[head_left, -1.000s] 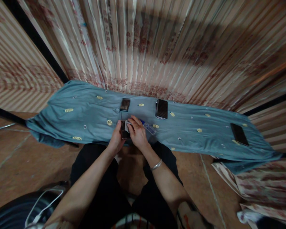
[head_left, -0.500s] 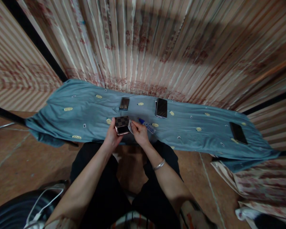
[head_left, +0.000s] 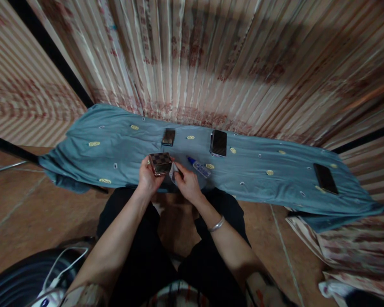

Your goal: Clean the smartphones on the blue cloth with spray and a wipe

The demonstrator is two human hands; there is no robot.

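Note:
My left hand (head_left: 148, 178) holds a phone with a checkered back (head_left: 160, 163) tilted above the near edge of a blue-grey cloth (head_left: 115, 145). My right hand (head_left: 186, 183) sits just right of the phone, its fingers pinched on a small pale wipe (head_left: 173, 171) that touches the phone's right end. A small clear spray bottle with a blue cap (head_left: 199, 166) lies on the cloth just beyond my right hand.
Three more phones lie on the cloth: a small one (head_left: 168, 137) beyond my hands, a larger one (head_left: 218, 143) to its right, another (head_left: 325, 178) at the far right. Striped curtains (head_left: 211, 64) hang behind. White cables (head_left: 56, 273) lie at lower left.
The phone has been turned over from under my right hand, and its checkered back now faces up. My right hand has slid off it to the right with the wipe.

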